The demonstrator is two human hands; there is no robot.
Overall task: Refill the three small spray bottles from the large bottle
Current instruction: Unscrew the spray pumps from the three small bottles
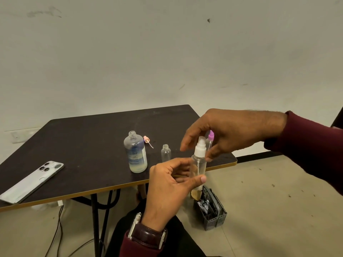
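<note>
My left hand (170, 184) holds a small clear spray bottle (200, 165) upright in front of the table's near edge. My right hand (230, 132) pinches its white spray cap (200, 147) from above. The large bottle (136, 154) stands uncapped mid-table with pale liquid low inside. Beside it stands a small empty bottle (165, 153) with no cap. A pink spray head (147, 140) lies behind the large bottle. A small bottle with a purple cap (210, 139) is partly hidden behind my right hand.
A white phone (33, 181) lies face down at the left of the dark table (83, 138). A grey perforated basket (213, 210) sits on the floor under the table's right corner. Cables (57, 229) run along the floor at the left.
</note>
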